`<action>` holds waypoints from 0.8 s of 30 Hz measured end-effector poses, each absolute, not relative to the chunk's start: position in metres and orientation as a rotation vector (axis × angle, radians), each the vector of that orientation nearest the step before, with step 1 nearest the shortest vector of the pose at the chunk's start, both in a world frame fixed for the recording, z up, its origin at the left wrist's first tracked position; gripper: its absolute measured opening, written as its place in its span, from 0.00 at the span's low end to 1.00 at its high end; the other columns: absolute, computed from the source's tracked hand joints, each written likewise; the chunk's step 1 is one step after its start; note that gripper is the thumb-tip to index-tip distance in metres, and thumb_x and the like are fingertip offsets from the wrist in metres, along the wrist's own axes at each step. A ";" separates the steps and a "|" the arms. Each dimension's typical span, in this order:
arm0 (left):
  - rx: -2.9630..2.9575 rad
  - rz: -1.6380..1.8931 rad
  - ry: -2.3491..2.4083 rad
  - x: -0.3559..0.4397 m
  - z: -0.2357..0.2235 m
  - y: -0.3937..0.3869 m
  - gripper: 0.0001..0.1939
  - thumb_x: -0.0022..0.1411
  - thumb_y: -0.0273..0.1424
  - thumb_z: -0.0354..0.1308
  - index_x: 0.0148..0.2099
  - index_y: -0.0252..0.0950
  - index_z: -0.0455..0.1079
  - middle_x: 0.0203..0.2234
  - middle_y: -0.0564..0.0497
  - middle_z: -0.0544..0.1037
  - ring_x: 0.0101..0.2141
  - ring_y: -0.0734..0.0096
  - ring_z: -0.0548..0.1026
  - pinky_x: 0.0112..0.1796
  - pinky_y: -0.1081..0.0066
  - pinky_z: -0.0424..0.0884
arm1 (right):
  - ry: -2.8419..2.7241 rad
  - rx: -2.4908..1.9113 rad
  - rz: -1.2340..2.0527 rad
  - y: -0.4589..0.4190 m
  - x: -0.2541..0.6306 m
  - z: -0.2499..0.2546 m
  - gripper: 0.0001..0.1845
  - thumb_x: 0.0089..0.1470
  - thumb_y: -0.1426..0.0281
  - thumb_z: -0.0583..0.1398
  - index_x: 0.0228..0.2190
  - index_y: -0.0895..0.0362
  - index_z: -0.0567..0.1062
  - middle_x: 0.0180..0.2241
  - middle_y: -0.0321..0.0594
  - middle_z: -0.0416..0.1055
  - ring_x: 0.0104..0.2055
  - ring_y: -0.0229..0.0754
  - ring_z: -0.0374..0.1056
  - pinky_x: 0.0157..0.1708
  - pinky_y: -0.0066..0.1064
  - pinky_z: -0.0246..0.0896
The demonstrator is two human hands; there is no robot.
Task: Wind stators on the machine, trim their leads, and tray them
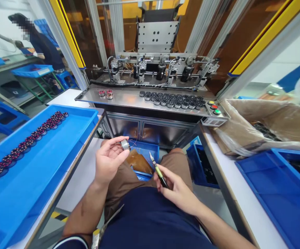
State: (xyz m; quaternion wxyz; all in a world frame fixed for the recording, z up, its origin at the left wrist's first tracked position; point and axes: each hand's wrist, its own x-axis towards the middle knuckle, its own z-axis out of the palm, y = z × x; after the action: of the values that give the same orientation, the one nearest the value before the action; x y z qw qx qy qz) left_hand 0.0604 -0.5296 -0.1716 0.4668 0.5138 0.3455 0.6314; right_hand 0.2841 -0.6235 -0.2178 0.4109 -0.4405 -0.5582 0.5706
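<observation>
Between thumb and fingers, my left hand (111, 155) holds a small round motor stator (124, 145) with a silvery side and thin loose wires trailing to the right. In my right hand (174, 186) is a craft knife (159, 173) with a yellow-green and black handle, its pointed metal tip aimed up and toward the left. The two hands are apart above my lap. Below and between them, a blue tray (152, 148) holds a brown sheet or bag (139, 162), partly hidden by my legs.
At left, a large blue tray (51, 152) carries a long row of red-and-black motor parts (22, 148). Ahead, a machine's metal shelf (129, 98) bears many dark round parts (173, 98) and several red-topped ones (109, 93). A plastic-lined carton (274, 117) and blue bin (269, 183) stand right. A person (43, 48) is at far left.
</observation>
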 end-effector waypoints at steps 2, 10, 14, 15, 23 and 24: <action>1.248 1.533 0.817 0.059 -0.172 -0.527 0.17 0.51 0.27 0.70 0.46 0.35 0.77 0.42 0.43 0.83 0.38 0.68 0.82 0.40 0.71 0.79 | -1.426 -1.105 1.352 -0.612 0.279 -0.218 0.36 0.52 0.76 0.60 0.62 0.55 0.64 0.40 0.41 0.70 0.34 0.35 0.68 0.38 0.29 0.71; 1.215 1.436 0.733 0.065 -0.177 -0.514 0.17 0.52 0.26 0.70 0.46 0.36 0.76 0.43 0.43 0.83 0.39 0.67 0.82 0.40 0.71 0.79 | -1.725 -0.781 1.074 -0.576 0.272 -0.205 0.37 0.54 0.74 0.58 0.65 0.51 0.62 0.44 0.45 0.73 0.38 0.40 0.72 0.40 0.36 0.73; 1.229 1.384 0.740 0.070 -0.181 -0.508 0.17 0.54 0.28 0.70 0.47 0.38 0.76 0.44 0.44 0.83 0.41 0.65 0.82 0.42 0.68 0.79 | -1.714 -0.853 1.029 -0.566 0.270 -0.213 0.34 0.56 0.74 0.58 0.64 0.54 0.62 0.42 0.46 0.75 0.37 0.40 0.73 0.40 0.35 0.73; 1.232 1.381 0.743 0.071 -0.182 -0.507 0.17 0.54 0.29 0.70 0.47 0.38 0.76 0.44 0.44 0.83 0.41 0.65 0.82 0.42 0.68 0.79 | -1.710 -0.874 1.004 -0.564 0.270 -0.216 0.33 0.56 0.75 0.58 0.63 0.54 0.63 0.42 0.46 0.75 0.37 0.40 0.73 0.41 0.35 0.73; 1.204 1.378 0.781 0.085 -0.193 -0.492 0.17 0.53 0.26 0.71 0.47 0.38 0.78 0.43 0.46 0.84 0.42 0.68 0.82 0.42 0.73 0.80 | -1.742 -0.771 0.941 -0.539 0.275 -0.231 0.39 0.48 0.79 0.57 0.63 0.55 0.64 0.46 0.49 0.74 0.43 0.46 0.73 0.46 0.41 0.72; 1.202 1.372 0.775 0.087 -0.193 -0.490 0.17 0.54 0.25 0.71 0.47 0.38 0.78 0.43 0.46 0.84 0.42 0.68 0.82 0.42 0.74 0.80 | -1.729 -0.778 0.936 -0.538 0.276 -0.232 0.39 0.48 0.79 0.56 0.63 0.55 0.65 0.46 0.48 0.74 0.43 0.46 0.73 0.46 0.41 0.72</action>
State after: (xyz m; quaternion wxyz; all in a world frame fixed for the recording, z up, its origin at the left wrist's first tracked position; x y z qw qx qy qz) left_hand 0.0868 -0.4903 -0.1933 0.5480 0.5072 0.3272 0.5791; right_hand 0.2758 -0.5379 -0.2321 0.4911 -0.3205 -0.7124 0.3856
